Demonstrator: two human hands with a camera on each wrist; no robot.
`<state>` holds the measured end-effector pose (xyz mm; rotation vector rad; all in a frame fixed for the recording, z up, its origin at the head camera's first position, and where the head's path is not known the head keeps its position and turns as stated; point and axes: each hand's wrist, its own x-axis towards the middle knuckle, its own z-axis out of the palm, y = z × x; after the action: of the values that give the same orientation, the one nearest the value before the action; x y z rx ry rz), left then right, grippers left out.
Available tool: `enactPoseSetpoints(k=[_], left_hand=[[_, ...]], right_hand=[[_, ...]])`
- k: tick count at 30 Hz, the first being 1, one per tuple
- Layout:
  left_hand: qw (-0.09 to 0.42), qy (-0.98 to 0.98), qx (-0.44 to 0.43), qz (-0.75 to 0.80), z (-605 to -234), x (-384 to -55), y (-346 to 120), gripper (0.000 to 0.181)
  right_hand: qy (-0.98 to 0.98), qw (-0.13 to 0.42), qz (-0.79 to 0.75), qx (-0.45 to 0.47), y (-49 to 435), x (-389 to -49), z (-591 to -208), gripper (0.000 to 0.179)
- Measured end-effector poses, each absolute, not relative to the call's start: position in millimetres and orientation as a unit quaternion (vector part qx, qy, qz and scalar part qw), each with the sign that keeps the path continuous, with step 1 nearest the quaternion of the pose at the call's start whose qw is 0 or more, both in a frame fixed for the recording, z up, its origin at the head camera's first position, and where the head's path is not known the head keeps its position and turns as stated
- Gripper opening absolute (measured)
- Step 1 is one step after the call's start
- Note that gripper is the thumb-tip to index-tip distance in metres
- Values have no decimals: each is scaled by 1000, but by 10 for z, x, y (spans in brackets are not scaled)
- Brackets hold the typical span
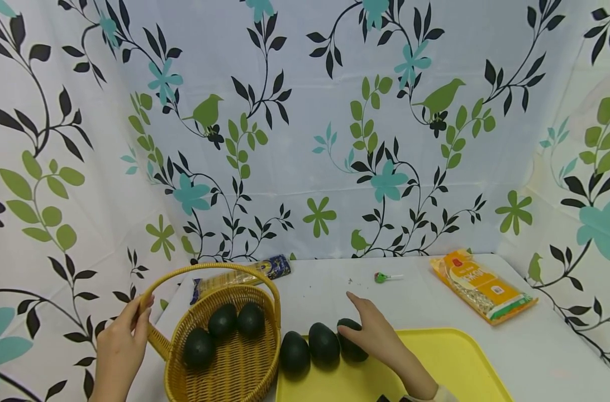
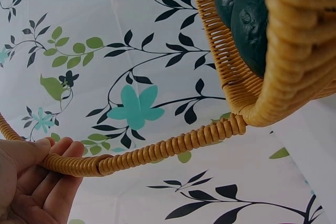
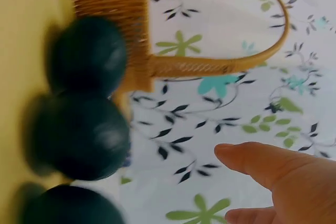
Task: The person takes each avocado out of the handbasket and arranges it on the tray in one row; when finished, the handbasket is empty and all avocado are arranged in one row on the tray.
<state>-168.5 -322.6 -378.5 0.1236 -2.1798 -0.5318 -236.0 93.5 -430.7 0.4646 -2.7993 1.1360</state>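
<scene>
My left hand (image 1: 120,341) grips the arched handle (image 2: 157,149) of a yellow wicker basket (image 1: 219,385), thumb and fingers around it. Inside the basket are three dark green avocados (image 1: 199,348), grouped toward its far side. Three more avocados (image 1: 323,344) stand in a row along the far left edge of a yellow tray (image 1: 430,357), right beside the basket. My right hand (image 1: 377,334) is over the rightmost of these, partly covering it in the head view. Its thumb and index finger are spread apart, with nothing between them in the right wrist view.
Behind the basket lies a clear and blue packet (image 1: 280,266), partly hidden by the handle. A small green-headed lollipop (image 1: 381,277) lies on the white table (image 1: 325,279). At the right back rests an orange bag of grains (image 1: 481,285). A patterned curtain (image 1: 305,162) hangs behind the table.
</scene>
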Motion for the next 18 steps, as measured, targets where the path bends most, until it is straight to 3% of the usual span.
enactPoseSetpoints(k=[5,18], left_hand=[[429,-877,54,-212,-3797,-1691,-3234,27],[426,-877,50,-217,-3788,-1695,-3242,27]], right_hand=[[-897,73,388,198,725,-2290,-3983,73],[-858,65,386,331,-13,-1973,-3318,73]])
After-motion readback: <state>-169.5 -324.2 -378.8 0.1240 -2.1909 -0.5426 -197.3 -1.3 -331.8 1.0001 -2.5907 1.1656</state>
